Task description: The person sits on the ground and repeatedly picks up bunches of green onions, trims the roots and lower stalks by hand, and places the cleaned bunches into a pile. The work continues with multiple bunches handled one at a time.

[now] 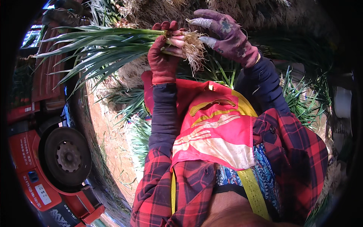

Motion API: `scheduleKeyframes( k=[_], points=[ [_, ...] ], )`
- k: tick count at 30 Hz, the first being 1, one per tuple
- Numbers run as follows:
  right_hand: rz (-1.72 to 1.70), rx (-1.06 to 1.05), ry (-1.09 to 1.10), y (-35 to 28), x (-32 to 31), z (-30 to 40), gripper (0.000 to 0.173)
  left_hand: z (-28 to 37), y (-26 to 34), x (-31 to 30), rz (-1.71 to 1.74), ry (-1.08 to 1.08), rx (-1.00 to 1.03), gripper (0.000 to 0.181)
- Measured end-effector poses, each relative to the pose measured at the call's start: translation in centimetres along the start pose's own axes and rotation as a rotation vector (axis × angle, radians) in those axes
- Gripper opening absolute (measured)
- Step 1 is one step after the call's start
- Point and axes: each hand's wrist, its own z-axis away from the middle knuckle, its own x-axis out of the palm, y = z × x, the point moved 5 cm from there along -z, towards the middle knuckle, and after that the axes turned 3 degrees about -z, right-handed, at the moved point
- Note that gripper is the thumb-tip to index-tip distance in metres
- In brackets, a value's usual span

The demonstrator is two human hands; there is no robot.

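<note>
My left hand (166, 54), in a red knit glove, grips a bunch of green garlic plants (175, 42) around the base of the stems. The leaves fan out to the left, and the pale pink bulbs with stringy roots point right. Just right of those roots is my right hand (227, 37), in a purple flower-patterned glove with whitish coverings on the thumb and a finger. Its fingers are spread, and nothing shows between them. A red apron with yellow trim (212, 127) covers my front below both hands.
Large heaps of rooted plants (175, 11) lie beyond my hands. More leafy bundles (139, 136) rest on the brown ground at left, others (303, 102) at right. A red truck (34, 170) with a large wheel (68, 159) stands at the far left.
</note>
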Motion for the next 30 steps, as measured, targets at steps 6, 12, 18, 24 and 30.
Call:
scheduleKeyframes(
  k=[6,12,18,24,30],
  points=[
    [-0.222,0.162,-0.144,0.4,4.7,1.7,0.01,0.7,0.8,-1.1,-0.218,0.213,0.132,0.033],
    [-0.372,0.757,-0.4,3.6,3.9,5.3,0.016,1.6,7.6,-0.6,-0.121,0.159,0.196,0.033],
    [-0.758,0.596,-0.338,2.0,7.4,1.4,0.05,2.1,4.4,-0.3,0.128,-0.092,0.099,0.035],
    [-0.874,1.014,-0.454,-2.8,8.5,5.3,0.02,3.2,4.5,0.5,0.126,-0.039,0.334,0.032],
    [-0.75,0.953,-0.123,0.3,1.7,6.1,0.028,10.7,13.4,-0.4,-0.292,0.092,0.538,0.037]
  ],
)
